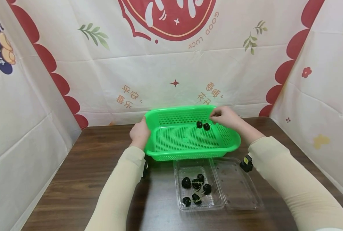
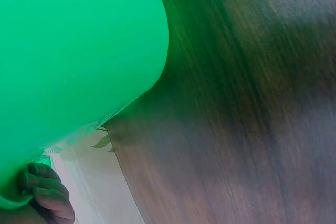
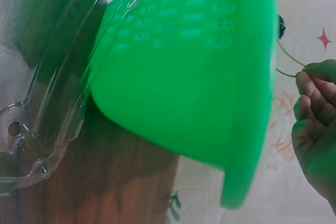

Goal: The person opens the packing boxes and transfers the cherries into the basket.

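Observation:
A green plastic basket (image 1: 188, 155) with perforated walls is on the table. My left hand (image 1: 139, 131) grips its left end, and in the left wrist view the curled fingers (image 2: 52, 200) show at the rim. Over the basket's right side, my right hand (image 1: 224, 117) pinches thin stems (image 3: 287, 55) between thumb and fingertips. Two dark cherries (image 1: 206, 126) hang from that pinch above the basket floor. In front of the basket lies a clear plastic box (image 1: 201, 207) holding several more dark cherries (image 1: 186, 183) with green stems.
The clear lid (image 1: 238, 187) is folded open to the right of the box, under my right forearm. Dark wood tabletop (image 1: 82, 173) surrounds them. Printed white cloth (image 1: 148, 73) hangs behind the table and along both sides.

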Action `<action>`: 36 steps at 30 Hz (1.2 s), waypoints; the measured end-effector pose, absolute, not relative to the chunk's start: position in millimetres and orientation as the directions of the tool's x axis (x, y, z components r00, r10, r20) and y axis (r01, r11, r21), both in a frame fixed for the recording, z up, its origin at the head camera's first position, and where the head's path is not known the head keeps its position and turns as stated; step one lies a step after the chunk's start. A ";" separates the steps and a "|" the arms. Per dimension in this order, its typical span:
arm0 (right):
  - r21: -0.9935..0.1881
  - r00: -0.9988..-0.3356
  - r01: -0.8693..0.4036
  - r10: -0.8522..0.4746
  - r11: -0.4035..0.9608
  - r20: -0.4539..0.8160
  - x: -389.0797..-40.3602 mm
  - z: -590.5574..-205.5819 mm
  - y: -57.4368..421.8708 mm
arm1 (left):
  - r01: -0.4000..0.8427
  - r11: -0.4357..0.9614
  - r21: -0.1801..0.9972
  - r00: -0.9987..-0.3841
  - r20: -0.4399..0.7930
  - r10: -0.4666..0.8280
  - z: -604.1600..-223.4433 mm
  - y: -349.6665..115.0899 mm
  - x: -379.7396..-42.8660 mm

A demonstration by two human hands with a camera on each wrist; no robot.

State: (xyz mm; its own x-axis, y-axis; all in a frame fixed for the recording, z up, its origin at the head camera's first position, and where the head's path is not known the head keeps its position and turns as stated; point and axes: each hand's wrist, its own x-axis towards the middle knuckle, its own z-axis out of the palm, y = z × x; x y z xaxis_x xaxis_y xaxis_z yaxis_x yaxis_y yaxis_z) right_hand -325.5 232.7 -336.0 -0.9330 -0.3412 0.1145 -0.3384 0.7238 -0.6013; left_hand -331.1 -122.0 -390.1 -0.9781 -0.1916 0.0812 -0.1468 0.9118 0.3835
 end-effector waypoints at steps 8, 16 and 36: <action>-0.635 -0.942 -0.327 -0.295 0.700 0.159 -332.7 -352.0 244.9 | -0.148 0.911 0.385 -0.979 0.074 -0.190 -392.1 -120.3 -333.4; -0.641 -0.951 -0.305 -0.263 0.704 0.164 -339.4 -366.9 257.1 | -0.149 0.911 0.383 -0.979 0.071 -0.191 -390.8 -118.2 -333.7; -0.572 -0.956 -0.291 -0.248 0.767 0.153 -344.7 -386.6 255.1 | -0.155 0.909 0.388 -0.978 0.068 -0.195 -390.3 -123.0 -331.4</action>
